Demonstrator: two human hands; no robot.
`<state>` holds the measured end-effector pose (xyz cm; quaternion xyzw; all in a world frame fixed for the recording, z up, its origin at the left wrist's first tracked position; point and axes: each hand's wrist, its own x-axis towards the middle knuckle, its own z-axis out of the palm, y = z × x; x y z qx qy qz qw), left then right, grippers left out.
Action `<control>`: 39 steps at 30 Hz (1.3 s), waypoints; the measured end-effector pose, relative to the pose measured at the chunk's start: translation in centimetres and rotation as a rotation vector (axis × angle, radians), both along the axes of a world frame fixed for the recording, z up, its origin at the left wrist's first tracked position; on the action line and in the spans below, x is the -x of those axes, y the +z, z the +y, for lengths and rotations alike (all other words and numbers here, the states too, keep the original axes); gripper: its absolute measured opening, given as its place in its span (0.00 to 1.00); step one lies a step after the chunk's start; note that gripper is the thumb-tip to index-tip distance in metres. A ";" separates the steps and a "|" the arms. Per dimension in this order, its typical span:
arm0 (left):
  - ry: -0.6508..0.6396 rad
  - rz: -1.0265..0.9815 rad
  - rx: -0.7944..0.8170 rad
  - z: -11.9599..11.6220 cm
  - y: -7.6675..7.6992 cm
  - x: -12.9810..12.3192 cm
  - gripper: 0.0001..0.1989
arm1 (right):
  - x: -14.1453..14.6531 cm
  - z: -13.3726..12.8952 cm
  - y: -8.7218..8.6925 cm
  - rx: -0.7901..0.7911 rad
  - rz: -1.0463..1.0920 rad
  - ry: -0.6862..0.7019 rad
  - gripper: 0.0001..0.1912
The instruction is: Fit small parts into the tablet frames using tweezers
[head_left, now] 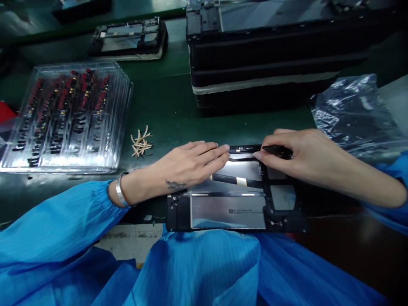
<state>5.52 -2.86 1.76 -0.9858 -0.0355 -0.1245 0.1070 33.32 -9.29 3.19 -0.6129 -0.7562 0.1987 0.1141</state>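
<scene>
An opened tablet (228, 211), with a black frame and silver inner panels, lies before me at the bench's front edge. My left hand (194, 165) rests on its upper left part, palm down, fingers stretched out together. A dark flex cable (223, 178) runs out from beneath that hand across the panel. Between the thumb and fingers of my right hand (296, 151) is a slim black tool (282, 151); its working tip is hidden. The right thumb and fingertips are at the tablet's upper edge, close to a narrow black strip (240, 160).
Stacked clear trays (68, 163) with small red and black parts stand at left. Beige strips (141, 143) lie in a pile beside them. Behind are a tall stack of tablet housings (264, 63) and a smaller stack (127, 40). A clear plastic bag (353, 114) lies at right.
</scene>
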 end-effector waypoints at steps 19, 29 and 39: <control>-0.004 0.033 0.019 -0.1 -0.1 0.1 0.18 | 0.1 -0.3 -0.3 -0.015 -0.114 0.024 0.14; -0.023 0.017 -0.012 -0.1 0.1 0.0 0.18 | 0.3 -0.3 -0.4 0.015 -0.150 0.020 0.13; 0.019 0.069 -0.078 -0.5 1.1 -1.2 0.18 | 0.4 -0.5 -0.3 0.030 -0.166 0.031 0.12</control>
